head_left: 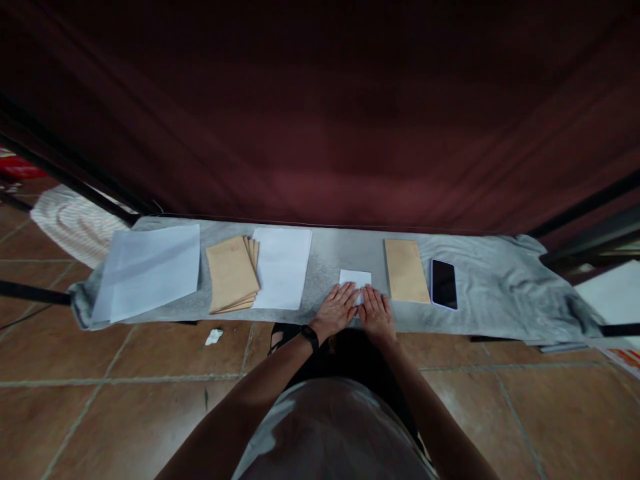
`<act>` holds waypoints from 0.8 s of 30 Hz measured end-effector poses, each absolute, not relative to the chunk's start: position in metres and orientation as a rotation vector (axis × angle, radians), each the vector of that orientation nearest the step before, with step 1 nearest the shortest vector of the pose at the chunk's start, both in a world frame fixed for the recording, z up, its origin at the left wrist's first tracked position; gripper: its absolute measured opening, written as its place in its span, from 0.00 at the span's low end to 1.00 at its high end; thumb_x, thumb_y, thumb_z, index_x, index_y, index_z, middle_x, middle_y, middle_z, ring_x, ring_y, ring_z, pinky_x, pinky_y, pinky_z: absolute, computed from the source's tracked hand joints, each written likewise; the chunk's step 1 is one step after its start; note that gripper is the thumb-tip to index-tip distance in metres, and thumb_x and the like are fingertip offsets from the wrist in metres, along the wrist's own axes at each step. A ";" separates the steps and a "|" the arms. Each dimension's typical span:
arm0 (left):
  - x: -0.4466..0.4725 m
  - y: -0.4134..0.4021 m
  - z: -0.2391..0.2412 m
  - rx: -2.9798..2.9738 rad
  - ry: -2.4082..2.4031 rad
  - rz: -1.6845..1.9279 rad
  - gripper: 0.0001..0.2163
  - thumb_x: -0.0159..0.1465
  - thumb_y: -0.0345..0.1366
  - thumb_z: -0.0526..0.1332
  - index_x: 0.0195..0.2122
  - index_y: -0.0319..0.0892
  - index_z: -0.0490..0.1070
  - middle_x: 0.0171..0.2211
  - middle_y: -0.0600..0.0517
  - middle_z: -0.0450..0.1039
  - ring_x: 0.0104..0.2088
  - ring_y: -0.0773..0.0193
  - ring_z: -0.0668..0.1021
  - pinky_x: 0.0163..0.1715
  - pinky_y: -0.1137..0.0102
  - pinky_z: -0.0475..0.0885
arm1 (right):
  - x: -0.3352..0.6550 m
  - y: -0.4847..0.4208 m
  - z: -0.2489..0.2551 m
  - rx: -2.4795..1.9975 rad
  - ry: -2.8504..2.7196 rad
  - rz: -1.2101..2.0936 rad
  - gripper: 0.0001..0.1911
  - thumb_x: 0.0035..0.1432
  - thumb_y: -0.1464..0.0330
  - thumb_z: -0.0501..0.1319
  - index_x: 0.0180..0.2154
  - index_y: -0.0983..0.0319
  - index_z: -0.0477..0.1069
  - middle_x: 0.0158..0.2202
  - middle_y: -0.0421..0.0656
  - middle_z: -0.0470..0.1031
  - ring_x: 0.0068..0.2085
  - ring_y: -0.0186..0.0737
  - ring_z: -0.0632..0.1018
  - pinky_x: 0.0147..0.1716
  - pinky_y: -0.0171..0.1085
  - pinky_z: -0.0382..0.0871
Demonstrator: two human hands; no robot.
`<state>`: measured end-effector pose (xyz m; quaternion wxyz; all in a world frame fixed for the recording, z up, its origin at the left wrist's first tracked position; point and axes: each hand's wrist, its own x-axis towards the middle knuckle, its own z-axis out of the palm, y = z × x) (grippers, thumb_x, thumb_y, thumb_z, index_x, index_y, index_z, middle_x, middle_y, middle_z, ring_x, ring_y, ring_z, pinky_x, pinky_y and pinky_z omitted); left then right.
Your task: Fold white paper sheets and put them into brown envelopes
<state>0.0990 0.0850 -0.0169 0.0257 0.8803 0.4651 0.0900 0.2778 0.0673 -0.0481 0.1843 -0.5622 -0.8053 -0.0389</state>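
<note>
A small piece of white paper [355, 276], perhaps folded, lies on the grey cloth in front of me. Both hands press down on its near part and cover it. My left hand [338, 309] is flat, its fingers stretched out over the paper's left side. Beside it, my right hand [377, 315] rests flat on the right side, fingers extended. Just to the right of the hands lies a single brown envelope [407, 271]. On the left is a stack of white sheets [283, 267], partly beside a fanned pile of brown envelopes [233, 275].
A phone [444, 285] lies right of the single envelope. Larger translucent white sheets [155, 270] are at the left end of the narrow cloth-covered surface [505, 287]. Behind it hangs a dark red curtain [320, 153]. A crumpled white scrap [214, 337] is on the tiled floor.
</note>
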 end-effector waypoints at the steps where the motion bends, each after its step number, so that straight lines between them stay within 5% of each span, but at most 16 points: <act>1: 0.099 0.085 -0.017 2.719 1.437 0.269 0.24 0.74 0.41 0.47 0.69 0.41 0.57 0.71 0.45 0.54 0.71 0.59 0.56 0.70 0.57 0.48 | 0.278 0.067 -0.047 -1.592 -2.275 -0.102 0.29 0.72 0.65 0.46 0.70 0.66 0.53 0.68 0.52 0.61 0.68 0.50 0.63 0.67 0.53 0.51; 24: 0.101 0.085 -0.009 2.587 1.596 0.226 0.26 0.74 0.39 0.43 0.71 0.34 0.50 0.71 0.43 0.53 0.72 0.56 0.53 0.71 0.54 0.49 | 0.284 0.061 -0.029 -1.731 -2.270 0.068 0.29 0.72 0.62 0.48 0.69 0.66 0.54 0.69 0.50 0.59 0.68 0.50 0.62 0.68 0.52 0.50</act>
